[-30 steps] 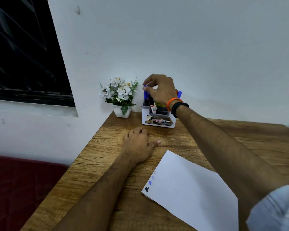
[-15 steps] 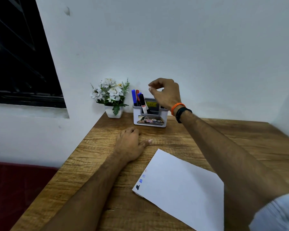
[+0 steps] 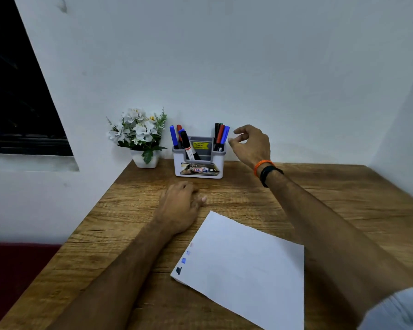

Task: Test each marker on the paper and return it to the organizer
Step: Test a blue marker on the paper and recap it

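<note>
A white and grey organizer (image 3: 199,160) stands at the back of the wooden table against the wall. Blue, red and black markers (image 3: 182,141) lean in its left slot, and another group of markers (image 3: 221,136) stands in its right slot. My right hand (image 3: 250,144) hovers just right of the right-hand markers, fingers curled and apart, holding nothing. My left hand (image 3: 180,206) rests palm down on the table in front of the organizer. A white paper (image 3: 243,265) lies near me, with small blue and black test marks (image 3: 183,260) along its left edge.
A small white pot of white flowers (image 3: 141,139) stands left of the organizer. The wooden table (image 3: 343,191) meets white walls at the back and the right. A dark window is at the upper left, and a dark red surface lies below the table's left edge.
My right hand has left the markers in the left slot and moved right across the organizer, empty, to beside the right slot. The left hand has stayed on the table.
</note>
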Demonstrator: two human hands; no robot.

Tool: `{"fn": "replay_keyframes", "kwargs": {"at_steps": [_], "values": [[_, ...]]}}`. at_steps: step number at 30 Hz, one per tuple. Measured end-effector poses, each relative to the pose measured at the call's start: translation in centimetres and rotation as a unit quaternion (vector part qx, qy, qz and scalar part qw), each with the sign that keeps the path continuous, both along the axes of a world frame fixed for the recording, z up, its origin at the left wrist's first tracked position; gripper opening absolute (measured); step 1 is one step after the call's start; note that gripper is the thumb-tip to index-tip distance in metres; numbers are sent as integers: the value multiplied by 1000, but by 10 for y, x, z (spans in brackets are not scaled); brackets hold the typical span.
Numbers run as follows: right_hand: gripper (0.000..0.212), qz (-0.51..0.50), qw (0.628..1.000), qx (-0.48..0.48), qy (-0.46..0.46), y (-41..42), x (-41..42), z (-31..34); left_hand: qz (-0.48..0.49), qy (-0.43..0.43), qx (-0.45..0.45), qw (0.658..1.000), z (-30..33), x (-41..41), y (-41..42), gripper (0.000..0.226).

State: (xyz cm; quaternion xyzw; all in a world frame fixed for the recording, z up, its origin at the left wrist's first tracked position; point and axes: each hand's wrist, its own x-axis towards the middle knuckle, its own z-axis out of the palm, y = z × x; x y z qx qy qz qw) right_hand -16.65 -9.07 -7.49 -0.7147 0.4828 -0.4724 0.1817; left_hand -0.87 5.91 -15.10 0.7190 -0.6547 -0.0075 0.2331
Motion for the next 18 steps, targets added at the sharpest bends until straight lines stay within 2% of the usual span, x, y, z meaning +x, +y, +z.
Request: {"fn": "replay_keyframes", "kwargs": {"at_steps": [7, 13, 18], "values": [[50, 4, 998, 10, 60, -13, 19, 7, 3, 1, -1, 1000, -2, 1, -2, 46], [30, 46, 998, -28, -30, -2, 25, 4, 7, -2, 7, 1000, 0, -1, -1, 45], [38, 65, 997, 24, 22, 5, 27, 1, 9, -3, 11, 1000, 1, -1, 0, 46]]}}
